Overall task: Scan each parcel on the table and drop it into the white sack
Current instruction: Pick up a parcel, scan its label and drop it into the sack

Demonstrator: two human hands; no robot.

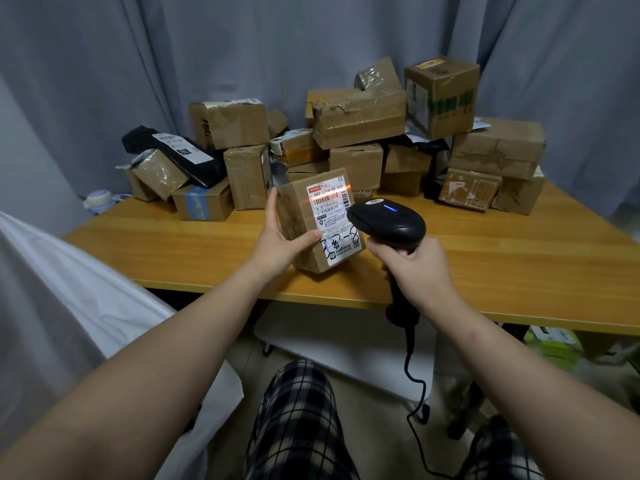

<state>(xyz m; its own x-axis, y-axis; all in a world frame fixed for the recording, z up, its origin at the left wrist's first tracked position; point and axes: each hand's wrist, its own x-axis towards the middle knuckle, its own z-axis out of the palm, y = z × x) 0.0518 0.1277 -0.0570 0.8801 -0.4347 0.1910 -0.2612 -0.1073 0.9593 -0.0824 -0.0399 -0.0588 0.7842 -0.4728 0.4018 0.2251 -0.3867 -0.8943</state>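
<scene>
My left hand (282, 237) grips a small brown cardboard parcel (301, 216) by its left side, tilted up on the wooden table (519, 258) with its white shipping label facing me. My right hand (414, 268) is closed on the handle of a black barcode scanner (389, 223), whose head sits just right of the label. An orange scan line falls across the barcode at the label's top, and a blue light glows on the scanner. The white sack (69, 306) hangs at the left, below the table edge.
Several cardboard parcels (360, 116) and a black poly mailer (180, 154) are piled along the back of the table against grey curtains. The scanner's cable trails down past my checked trousers. A white low stand sits under the table.
</scene>
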